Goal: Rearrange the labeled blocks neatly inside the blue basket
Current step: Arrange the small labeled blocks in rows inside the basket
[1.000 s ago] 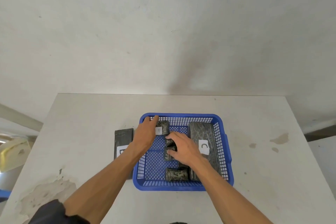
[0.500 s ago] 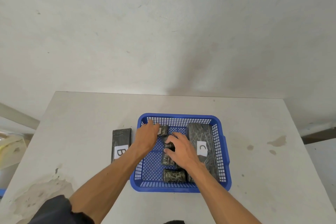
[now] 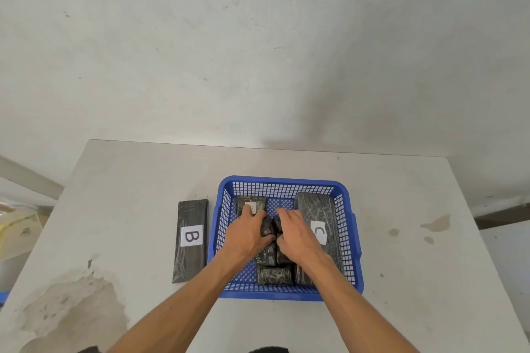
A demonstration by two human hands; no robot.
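- Head view: left hand (image 3: pixel 249 233) and right hand (image 3: pixel 295 233) reach into blue basket (image 3: pixel 282 180), palms down, fingers curled together around middle block (image 3: pixel 268 252).
- Block C (image 3: pixel 318 215) lies along right wall; block B (image 3: pixel 191 238) lies on table (image 3: pixel 129 195), outside left.

You have a pale grey, flat-topped bench (image 3: pixel 401 209) in front of you, with brownish stains (image 3: pixel 434 223) near its right edge and a worn, chipped patch (image 3: pixel 71 309) at its near left corner. Behind it stands a scuffed off-white plaster wall (image 3: pixel 258 51).
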